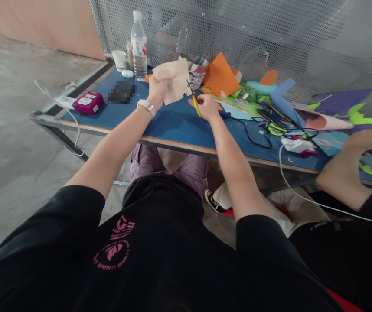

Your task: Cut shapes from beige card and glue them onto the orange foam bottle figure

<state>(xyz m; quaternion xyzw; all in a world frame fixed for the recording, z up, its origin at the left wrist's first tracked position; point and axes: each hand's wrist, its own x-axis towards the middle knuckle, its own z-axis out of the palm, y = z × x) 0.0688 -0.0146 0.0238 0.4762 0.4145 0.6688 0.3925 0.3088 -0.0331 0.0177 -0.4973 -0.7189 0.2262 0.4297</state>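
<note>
While a beige sheet (174, 79) is pinched in the closed left hand (157, 91), yellow-handled scissors (194, 100) (blades against the sheet's edge) are gripped by the right hand (207, 107). Both are held above the blue table (173, 123).

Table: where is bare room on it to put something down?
The blue table is bare along its near edge, below both hands, from the pink box to the black cable. A smaller bare patch lies between the pink box and the bottle. The right side is crowded with coloured paper scraps and cables.
</note>
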